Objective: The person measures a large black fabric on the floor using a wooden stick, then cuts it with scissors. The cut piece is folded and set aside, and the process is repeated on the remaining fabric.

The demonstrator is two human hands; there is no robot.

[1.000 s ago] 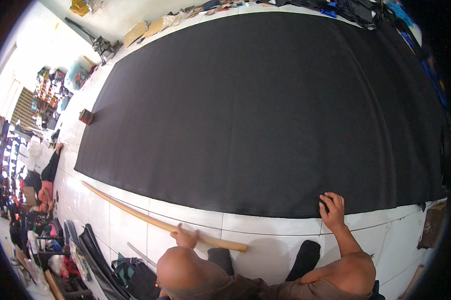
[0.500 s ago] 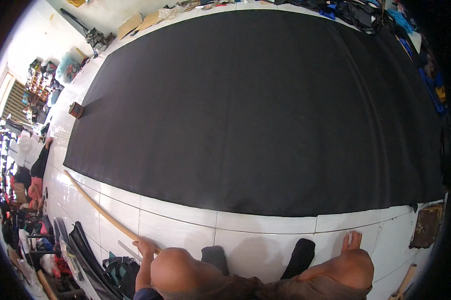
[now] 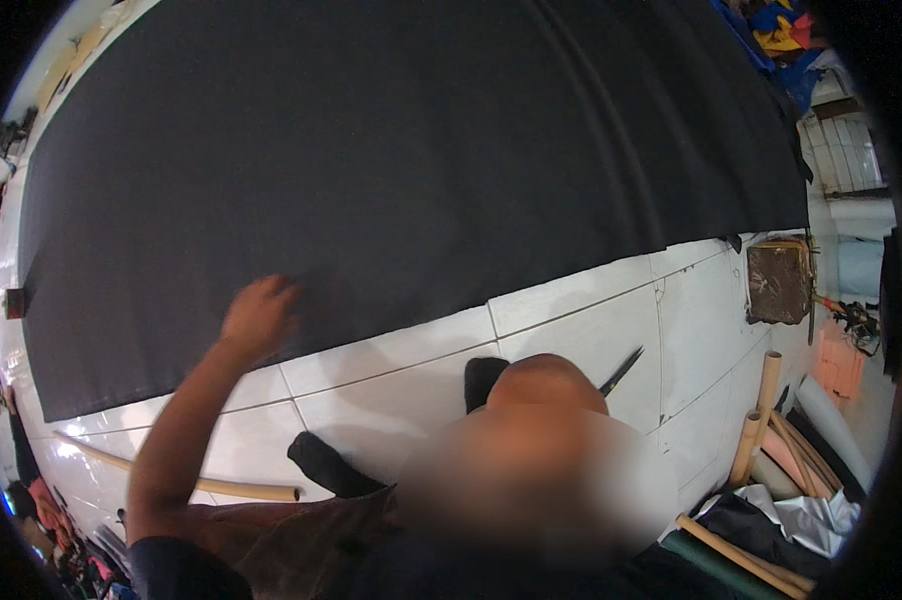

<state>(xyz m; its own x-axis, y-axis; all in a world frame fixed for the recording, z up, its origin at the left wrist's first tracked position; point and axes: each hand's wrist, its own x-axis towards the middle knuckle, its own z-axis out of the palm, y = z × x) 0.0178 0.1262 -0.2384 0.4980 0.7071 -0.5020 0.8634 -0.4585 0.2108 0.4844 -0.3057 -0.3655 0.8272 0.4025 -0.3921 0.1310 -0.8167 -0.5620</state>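
Note:
A large black sheet of fabric (image 3: 391,170) lies spread across the white tiled floor. Over its near edge, left of the middle, my left hand (image 3: 258,318) is held with its fingers loosely apart and somewhat blurred; nothing is in it. Below my left forearm a long tan pole (image 3: 256,491) rests on the floor. My right hand does not show. A dark pointed blade (image 3: 623,369), perhaps of scissors, sticks out past my raised knee (image 3: 543,380), its other end hidden. A grey blur covers the area below that knee.
A small dark block (image 3: 14,303) sits at the fabric's far left edge. On the right are a brown square block (image 3: 779,283), upright tan tubes (image 3: 769,390), and a heap of rolls and silvery sheeting (image 3: 811,515). Coloured cloth (image 3: 781,30) lies at the top right.
My left hand has let go of the long pole and moved up over the fabric. The view has swung to the right. The dark blade has come into view beside my knee.

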